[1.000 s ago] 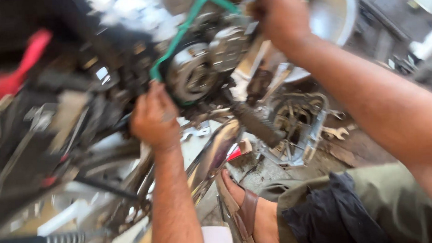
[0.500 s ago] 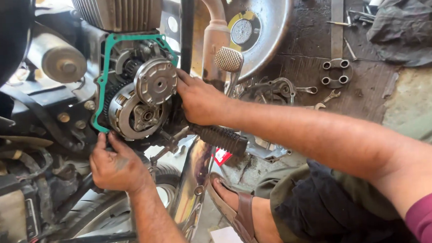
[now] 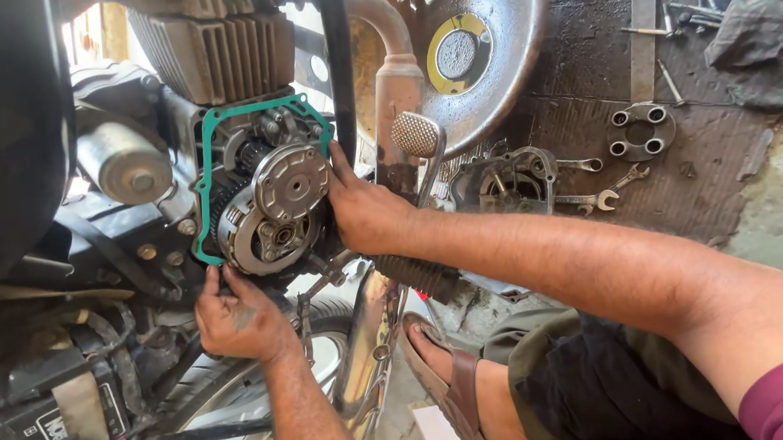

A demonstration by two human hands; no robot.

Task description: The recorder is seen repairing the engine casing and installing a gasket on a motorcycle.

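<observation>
A motorcycle engine lies open on its side, its round metal clutch (image 3: 279,208) bare. A thin green gasket (image 3: 208,136) runs around the casing's edge. My left hand (image 3: 236,313) presses its fingertips on the gasket's lower left corner, under the clutch. On the casing's right edge, my right hand (image 3: 364,208) rests its fingers against the gasket beside the clutch. Neither hand grips a tool.
A finned cylinder (image 3: 213,46) sits above the clutch; an exhaust pipe (image 3: 393,77) and kick pedal (image 3: 416,134) stand right of it. On the dirty floor lie a round metal pan (image 3: 509,71), an engine cover (image 3: 506,183), spanners (image 3: 613,186) and a ring part (image 3: 641,131). My sandalled foot (image 3: 458,391) is below.
The view has settled from a blurred swing onto the engine. My left hand has stayed low on the gasket; my right hand came down from the top to the casing's right edge.
</observation>
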